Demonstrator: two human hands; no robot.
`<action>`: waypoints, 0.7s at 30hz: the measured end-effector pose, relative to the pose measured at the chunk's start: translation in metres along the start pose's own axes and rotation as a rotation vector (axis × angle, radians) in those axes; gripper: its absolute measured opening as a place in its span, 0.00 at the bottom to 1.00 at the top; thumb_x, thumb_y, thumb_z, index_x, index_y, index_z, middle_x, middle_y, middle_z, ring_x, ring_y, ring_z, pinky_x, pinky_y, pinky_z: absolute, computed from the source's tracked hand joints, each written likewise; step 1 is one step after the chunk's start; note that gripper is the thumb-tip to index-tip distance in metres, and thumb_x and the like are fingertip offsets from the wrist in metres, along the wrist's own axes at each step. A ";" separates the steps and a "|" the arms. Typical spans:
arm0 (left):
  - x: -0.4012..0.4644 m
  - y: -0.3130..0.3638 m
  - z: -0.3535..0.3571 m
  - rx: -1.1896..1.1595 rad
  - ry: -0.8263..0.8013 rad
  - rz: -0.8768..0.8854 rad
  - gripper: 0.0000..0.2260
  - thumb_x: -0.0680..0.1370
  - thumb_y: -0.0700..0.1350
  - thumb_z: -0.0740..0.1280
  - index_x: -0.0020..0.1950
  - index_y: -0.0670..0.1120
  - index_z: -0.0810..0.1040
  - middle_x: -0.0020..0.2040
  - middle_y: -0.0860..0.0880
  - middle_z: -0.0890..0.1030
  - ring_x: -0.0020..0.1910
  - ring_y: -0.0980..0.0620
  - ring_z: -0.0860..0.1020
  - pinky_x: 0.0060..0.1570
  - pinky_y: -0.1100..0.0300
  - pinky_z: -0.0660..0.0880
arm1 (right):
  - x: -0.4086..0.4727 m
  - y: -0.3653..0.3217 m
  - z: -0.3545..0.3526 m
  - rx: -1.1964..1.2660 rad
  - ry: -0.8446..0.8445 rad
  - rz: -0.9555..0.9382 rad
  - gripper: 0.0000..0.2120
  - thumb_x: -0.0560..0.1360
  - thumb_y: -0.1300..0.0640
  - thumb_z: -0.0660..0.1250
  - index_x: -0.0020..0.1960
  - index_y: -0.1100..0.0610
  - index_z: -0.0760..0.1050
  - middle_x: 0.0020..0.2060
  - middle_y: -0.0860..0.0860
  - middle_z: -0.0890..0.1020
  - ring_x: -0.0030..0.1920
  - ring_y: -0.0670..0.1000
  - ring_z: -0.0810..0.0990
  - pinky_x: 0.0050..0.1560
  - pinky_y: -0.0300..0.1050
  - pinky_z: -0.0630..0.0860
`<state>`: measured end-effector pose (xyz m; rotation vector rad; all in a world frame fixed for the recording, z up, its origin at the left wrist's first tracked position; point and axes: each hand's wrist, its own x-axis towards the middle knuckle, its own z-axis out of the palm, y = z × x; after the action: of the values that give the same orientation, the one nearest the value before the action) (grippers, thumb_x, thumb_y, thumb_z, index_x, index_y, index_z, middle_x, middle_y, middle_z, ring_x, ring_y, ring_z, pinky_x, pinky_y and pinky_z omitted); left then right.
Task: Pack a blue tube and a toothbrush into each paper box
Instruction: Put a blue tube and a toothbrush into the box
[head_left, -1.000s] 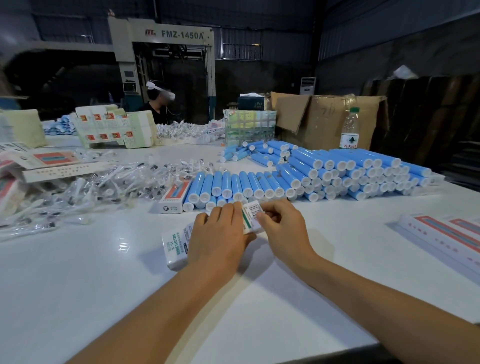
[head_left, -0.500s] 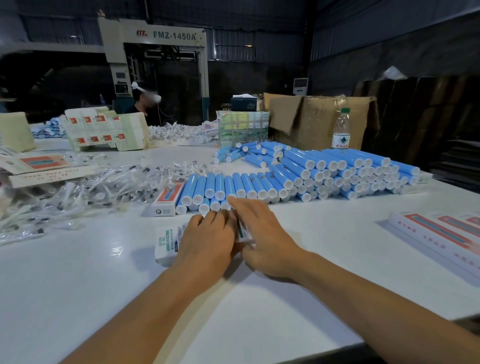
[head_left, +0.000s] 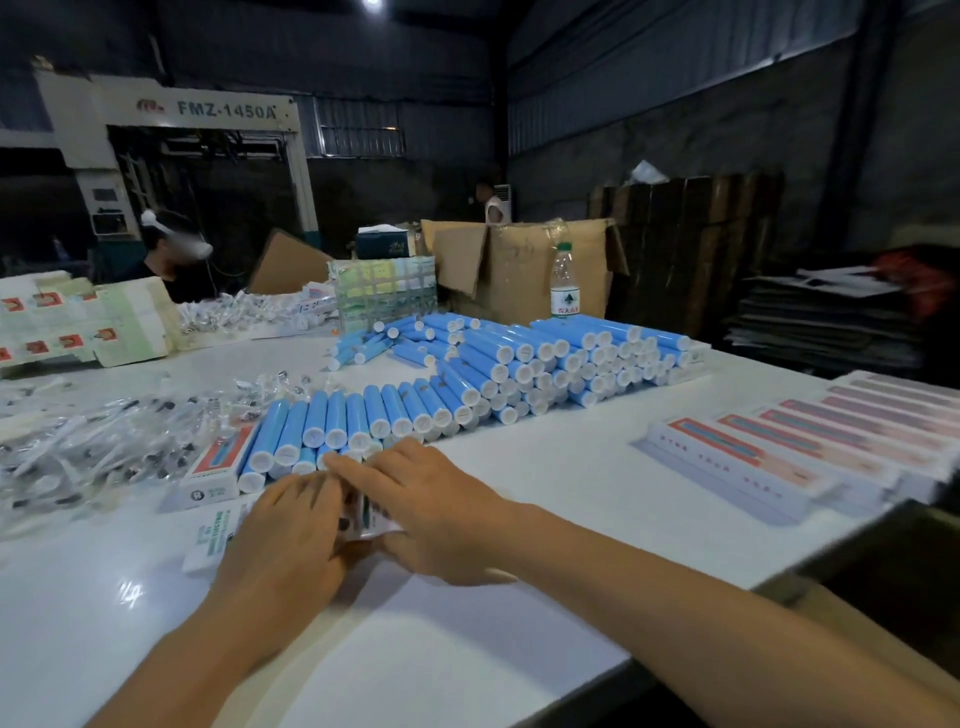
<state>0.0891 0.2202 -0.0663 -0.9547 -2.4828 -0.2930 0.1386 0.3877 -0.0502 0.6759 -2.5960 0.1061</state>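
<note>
A broad white table fills the view. Across its far half sprawls the big heap of blue tubes, white caps facing this way, a neat row of them just beyond the hands. Off to the left, a tangle of wrapped toothbrushes; on the right edge, a fan of flat red-striped cartons. Behind the tubes stands a water bottle in front of a cardboard box. Down at the near centre lies the paper box, flat on the table. The left hand lies over it, fingers curled onto its top. The right hand pinches the box's right end flap, fingertips meeting the left hand's.
</note>
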 end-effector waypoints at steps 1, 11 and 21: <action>0.000 0.002 0.000 0.005 -0.001 0.022 0.19 0.70 0.50 0.75 0.54 0.43 0.75 0.49 0.47 0.79 0.50 0.43 0.76 0.51 0.50 0.72 | -0.001 0.001 0.000 0.013 0.007 -0.001 0.38 0.74 0.57 0.68 0.77 0.58 0.52 0.61 0.58 0.72 0.57 0.57 0.66 0.63 0.50 0.62; 0.012 -0.002 -0.035 -1.131 0.423 -0.178 0.17 0.77 0.38 0.66 0.60 0.57 0.72 0.51 0.61 0.80 0.51 0.63 0.77 0.47 0.72 0.73 | 0.001 0.002 0.003 0.709 0.273 0.372 0.43 0.72 0.48 0.72 0.72 0.35 0.43 0.71 0.45 0.64 0.70 0.43 0.62 0.70 0.46 0.62; 0.011 -0.009 -0.031 -2.079 0.289 -0.546 0.15 0.78 0.40 0.58 0.64 0.44 0.74 0.56 0.43 0.81 0.57 0.46 0.78 0.61 0.45 0.73 | 0.010 -0.015 0.011 0.539 0.119 0.254 0.32 0.75 0.45 0.64 0.75 0.38 0.54 0.57 0.46 0.66 0.54 0.42 0.65 0.52 0.35 0.69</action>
<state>0.0863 0.2088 -0.0336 -0.4850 -1.2850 -3.0547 0.1338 0.3686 -0.0563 0.4858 -2.5302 0.9195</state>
